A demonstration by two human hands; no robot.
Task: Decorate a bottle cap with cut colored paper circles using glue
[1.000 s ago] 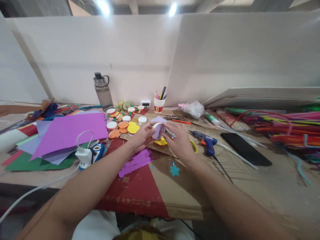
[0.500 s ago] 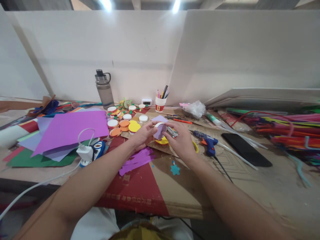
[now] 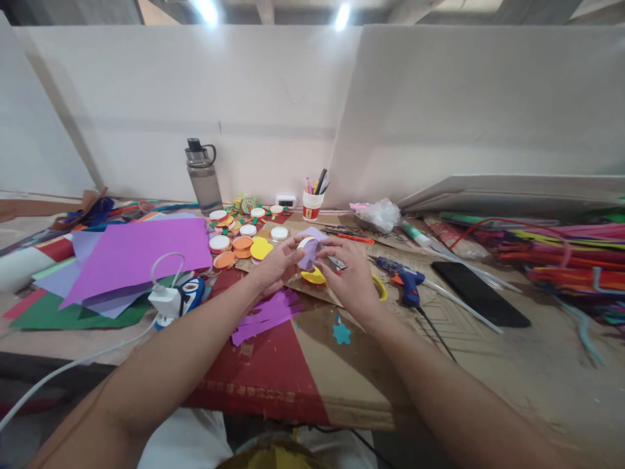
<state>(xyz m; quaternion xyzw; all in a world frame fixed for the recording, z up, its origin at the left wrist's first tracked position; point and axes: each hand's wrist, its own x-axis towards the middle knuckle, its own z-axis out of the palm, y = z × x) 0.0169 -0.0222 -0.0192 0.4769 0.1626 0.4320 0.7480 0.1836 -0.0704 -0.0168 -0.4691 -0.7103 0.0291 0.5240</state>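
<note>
Both — L hand [image 3: 278,266] + R hand [image 3: 353,277] — still on purple disc [image 3: 308,255].

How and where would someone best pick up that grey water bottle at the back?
Probably by the body of the water bottle, below the cap, coming in from the front. It stands upright with a tall, rounded side facing the person, while the wall is behind it. The carry loop sticks out to the right, a possible second hold.
</note>
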